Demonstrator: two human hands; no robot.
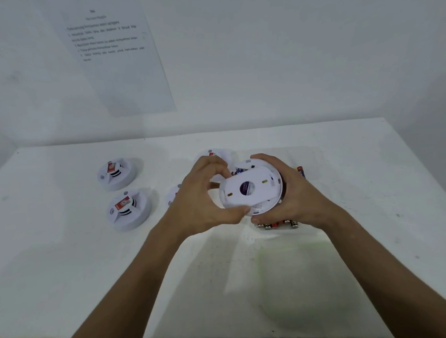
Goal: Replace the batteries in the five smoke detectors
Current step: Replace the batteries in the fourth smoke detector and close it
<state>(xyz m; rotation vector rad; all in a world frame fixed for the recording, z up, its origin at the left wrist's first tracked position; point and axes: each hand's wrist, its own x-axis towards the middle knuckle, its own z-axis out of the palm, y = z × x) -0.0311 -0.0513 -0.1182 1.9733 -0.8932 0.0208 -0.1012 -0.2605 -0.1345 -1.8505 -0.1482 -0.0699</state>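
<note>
I hold a white round smoke detector (261,179) above the table with its back side up. My right hand (297,194) grips its body from the right. My left hand (202,194) pinches the round back cover (245,190), which sits shifted off the body so that some wiring shows at the top. Two more detectors lie face up on the left, one at the back (117,173) and one nearer (129,208). Two others (173,196) (216,154) are partly hidden behind my left hand. Several batteries (278,224) lie under my right hand.
The white table (221,282) meets a white wall at the back. A printed sheet of paper (117,58) hangs on that wall. Another battery (301,170) peeks out behind my right hand. The table's front edge runs along the bottom of the view.
</note>
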